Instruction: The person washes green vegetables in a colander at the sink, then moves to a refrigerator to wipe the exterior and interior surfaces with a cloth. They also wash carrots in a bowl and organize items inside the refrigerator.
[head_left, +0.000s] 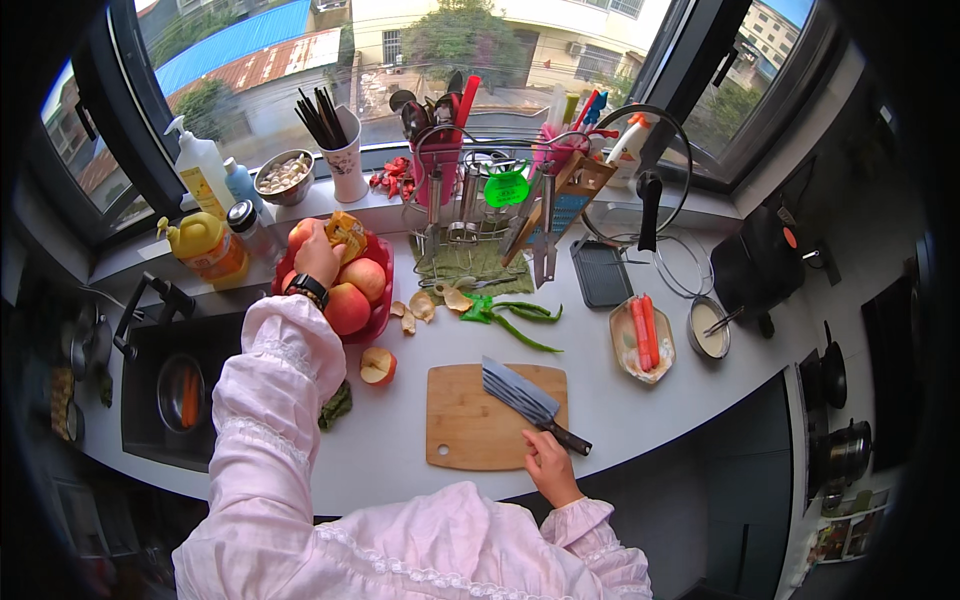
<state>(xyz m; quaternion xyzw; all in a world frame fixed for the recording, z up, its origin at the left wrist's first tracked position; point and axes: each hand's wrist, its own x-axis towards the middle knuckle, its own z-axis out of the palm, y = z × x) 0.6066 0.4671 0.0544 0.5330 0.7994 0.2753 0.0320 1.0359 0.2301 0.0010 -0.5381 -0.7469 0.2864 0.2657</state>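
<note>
My left hand (318, 259), wearing a dark wristband, reaches into a red plastic basket (385, 300) of apples (348, 308). Its fingers pinch the edge of a yellow packet (346, 235) that sits among the fruit. My right hand (551, 465) rests at the front right edge of a wooden cutting board (457, 409), fingers loosely bent and holding nothing. Just beyond those fingers lies a cleaver (521, 391), slanting across the board with its dark handle over the right edge. A cut apple (377, 366) stands between basket and board.
Green chili peppers (525, 334) and peelings (421, 307) lie behind the board. At right are a dish of red-wrapped sticks (643, 337) and a bowl of pale liquid (709, 328). A utensil rack (472, 202) stands by the window; left is a sink (139, 390) with carrots (190, 396) in a bowl.
</note>
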